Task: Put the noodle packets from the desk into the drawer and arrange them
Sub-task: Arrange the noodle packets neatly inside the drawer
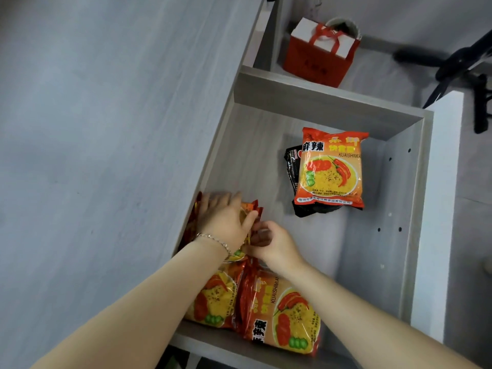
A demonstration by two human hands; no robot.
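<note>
Noodle packet (pixel 250 207) held in the drawer (pixel 319 102).
My left hand (pixel 223 222) grips it by the left wall, my right hand (pixel 271 243) pinches its edge; two more packets (pixel 279 310) crowd the near end, an orange packet (pixel 331 169) overlies a black packet (pixel 291 166) beyond.

Left hand (pixel 225 222) and right hand (pixel 275 245) hold a noodle packet (pixel 247 207) in the drawer (pixel 319 98).

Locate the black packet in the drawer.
Head view, right of centre: the black packet lies on the drawer floor, mostly under the orange noodle packet, toward the far wall.
</note>
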